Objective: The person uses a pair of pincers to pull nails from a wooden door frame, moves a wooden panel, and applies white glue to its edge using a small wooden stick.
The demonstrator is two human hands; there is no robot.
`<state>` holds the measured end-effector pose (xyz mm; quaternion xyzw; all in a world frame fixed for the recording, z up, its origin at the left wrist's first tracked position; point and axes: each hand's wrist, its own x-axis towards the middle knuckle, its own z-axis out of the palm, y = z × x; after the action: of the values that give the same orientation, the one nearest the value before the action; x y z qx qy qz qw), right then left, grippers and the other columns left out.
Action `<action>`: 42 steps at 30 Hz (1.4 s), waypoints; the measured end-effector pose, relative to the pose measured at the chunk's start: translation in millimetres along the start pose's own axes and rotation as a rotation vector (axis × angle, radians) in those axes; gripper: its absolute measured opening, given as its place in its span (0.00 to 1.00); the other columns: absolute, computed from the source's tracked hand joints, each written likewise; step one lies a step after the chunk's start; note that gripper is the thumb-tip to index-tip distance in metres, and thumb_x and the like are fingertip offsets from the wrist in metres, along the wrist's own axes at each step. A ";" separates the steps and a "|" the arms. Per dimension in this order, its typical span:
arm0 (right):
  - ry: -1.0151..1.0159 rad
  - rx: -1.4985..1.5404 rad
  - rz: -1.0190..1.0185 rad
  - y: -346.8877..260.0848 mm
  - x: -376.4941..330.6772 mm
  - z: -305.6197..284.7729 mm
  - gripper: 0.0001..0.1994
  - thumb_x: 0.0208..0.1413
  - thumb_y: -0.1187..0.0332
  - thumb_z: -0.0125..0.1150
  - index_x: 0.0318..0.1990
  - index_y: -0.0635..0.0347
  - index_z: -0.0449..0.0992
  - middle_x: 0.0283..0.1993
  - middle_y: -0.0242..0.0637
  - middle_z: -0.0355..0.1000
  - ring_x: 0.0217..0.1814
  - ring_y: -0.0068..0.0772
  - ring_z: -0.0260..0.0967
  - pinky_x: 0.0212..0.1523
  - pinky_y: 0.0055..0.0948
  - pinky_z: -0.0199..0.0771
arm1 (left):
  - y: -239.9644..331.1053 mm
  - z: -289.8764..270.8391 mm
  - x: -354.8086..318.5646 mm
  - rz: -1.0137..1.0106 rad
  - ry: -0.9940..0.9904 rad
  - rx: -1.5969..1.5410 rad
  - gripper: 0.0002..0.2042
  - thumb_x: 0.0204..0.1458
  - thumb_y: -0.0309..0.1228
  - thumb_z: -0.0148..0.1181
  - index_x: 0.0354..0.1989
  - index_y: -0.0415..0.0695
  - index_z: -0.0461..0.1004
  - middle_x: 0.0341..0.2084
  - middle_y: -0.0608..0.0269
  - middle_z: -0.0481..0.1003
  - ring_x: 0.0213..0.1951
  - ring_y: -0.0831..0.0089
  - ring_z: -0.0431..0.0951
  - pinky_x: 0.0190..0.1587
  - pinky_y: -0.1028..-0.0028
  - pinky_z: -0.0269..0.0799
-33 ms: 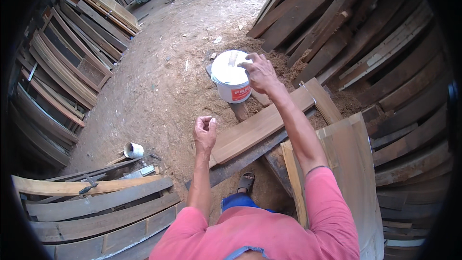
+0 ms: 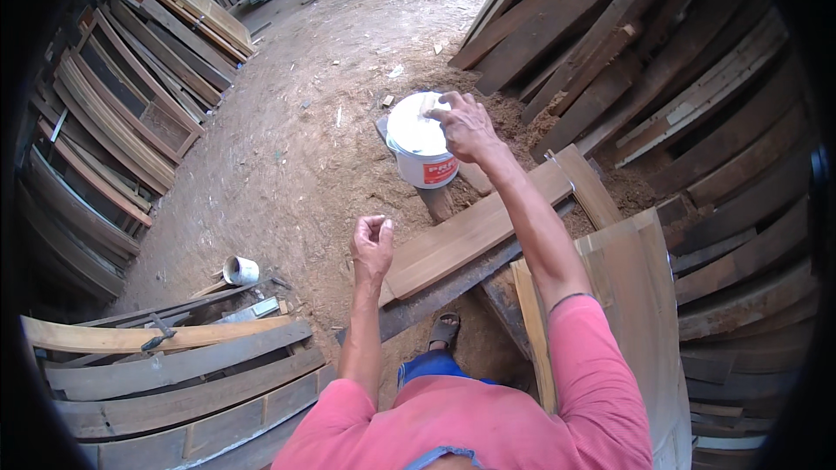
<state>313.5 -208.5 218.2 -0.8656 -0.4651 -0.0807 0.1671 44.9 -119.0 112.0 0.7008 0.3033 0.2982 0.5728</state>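
My right hand (image 2: 470, 129) is over a white bucket (image 2: 409, 164) with a red label. Pinched in its fingers is a small pale flat piece (image 2: 428, 104), right at the white top of the bucket; its exact kind is too small to tell. Nearer to me, my left hand (image 2: 373, 244) hangs with fingers curled in and the thumb against them. Whatever it may hold is hidden. Beside that hand, a smooth brown wooden board (image 2: 475, 239) slants away to the right, resting on a darker timber (image 2: 409, 312).
Curved planks (image 2: 174, 379) lie stacked at the near left, with a clamp (image 2: 158, 333) on them. A small white pot (image 2: 241, 271) stands beyond. Wide sheets (image 2: 623, 296) stand close by my right arm. Timber leans along both sides (image 2: 131, 113) of the dusty floor.
The pale piece in my right hand is slightly more tilted and nearer the bucket's far edge. My left hand has barely moved.
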 end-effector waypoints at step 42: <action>0.160 1.105 0.819 31.4 8.7 24.1 0.12 0.48 0.71 0.63 0.35 0.74 0.79 0.28 0.40 0.76 0.26 0.25 0.71 0.25 0.28 0.70 | 29.4 83.0 242.1 -0.073 -0.166 0.215 0.23 0.66 0.43 0.41 0.53 0.33 0.72 0.36 0.50 0.78 0.36 0.64 0.78 0.41 0.66 0.76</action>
<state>344.1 -209.0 191.6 -0.7507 -0.0601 0.1742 0.6344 265.4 10.3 144.2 0.7689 0.3101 0.1839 0.5281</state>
